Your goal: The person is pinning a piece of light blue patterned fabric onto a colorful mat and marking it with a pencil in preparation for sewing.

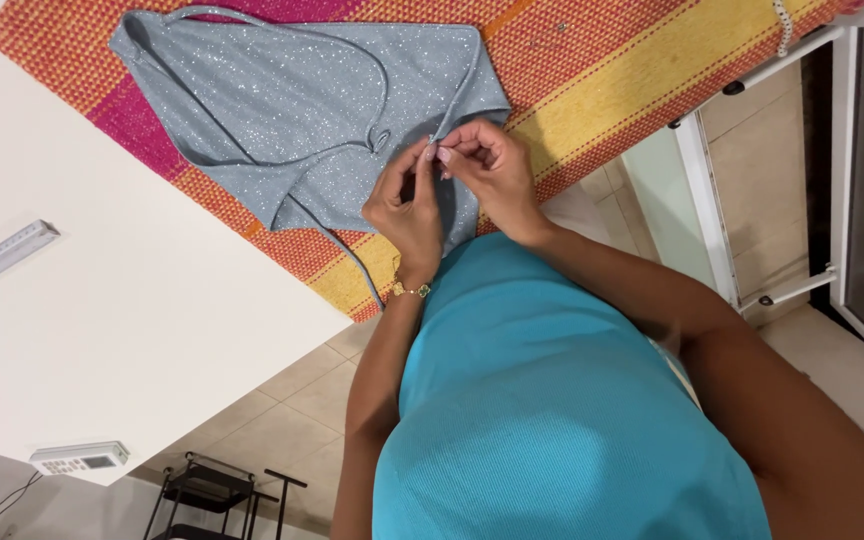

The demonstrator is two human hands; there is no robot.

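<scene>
Glittery blue garment (302, 110) on woven mat (592, 70) — both hands (452, 180) pinching its strap (457, 105)

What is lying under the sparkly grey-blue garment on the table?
Under the sparkly grey-blue garment lies a woven mat striped orange, pink and yellow, on the white table. Both hands, left hand and right hand, cover the garment's near edge, so what lies beneath there is hidden.

A white rectangular remote control (80, 458) with a small grey display screen is lying at the near edge of the white table (152, 310). No packages, labels or signs are showing.
</scene>
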